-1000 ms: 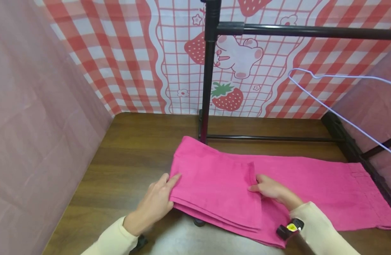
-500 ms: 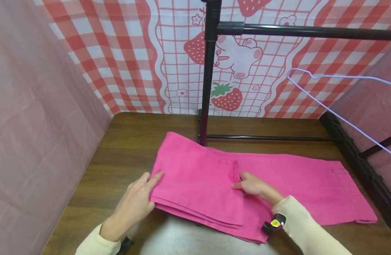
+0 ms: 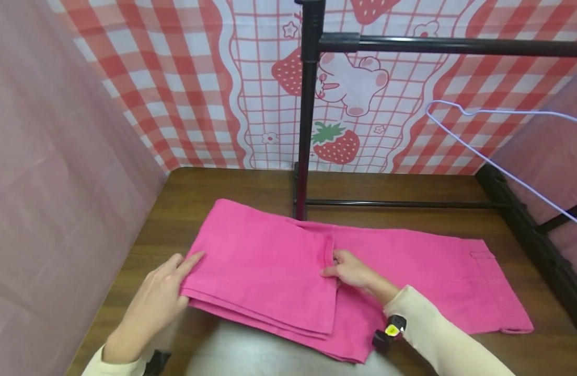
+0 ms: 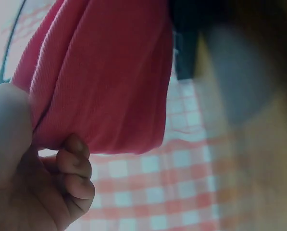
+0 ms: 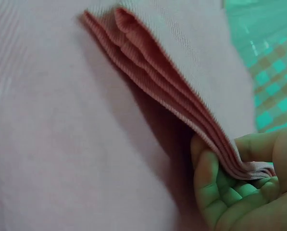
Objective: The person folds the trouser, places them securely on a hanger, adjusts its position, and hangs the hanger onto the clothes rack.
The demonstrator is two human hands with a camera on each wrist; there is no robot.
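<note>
Bright pink trousers [image 3: 265,271] lie sideways over the table, the leg end folded back on the rest and the waistband [image 3: 497,287] at the right. My left hand [image 3: 157,295] grips the folded edge at the left, its index finger along the top. The left wrist view shows fingers [image 4: 76,166] curled under the hanging fold. At the stacked leg hems [image 5: 167,86], my right hand [image 3: 354,270] pinches the layers between thumb and fingers. The folded part covers the leg beneath it.
A black metal rack [image 3: 307,115] stands behind the trousers, its base bar [image 3: 411,204] low at the back. From the right hangs a lilac wire hanger [image 3: 505,177]. A pink curtain [image 3: 58,198] borders the wooden table [image 3: 213,180] at the left.
Both hands have moved left, and the trousers have slid left with them. The waistband end has come away from the rack's right foot. Both grips stay the same.
</note>
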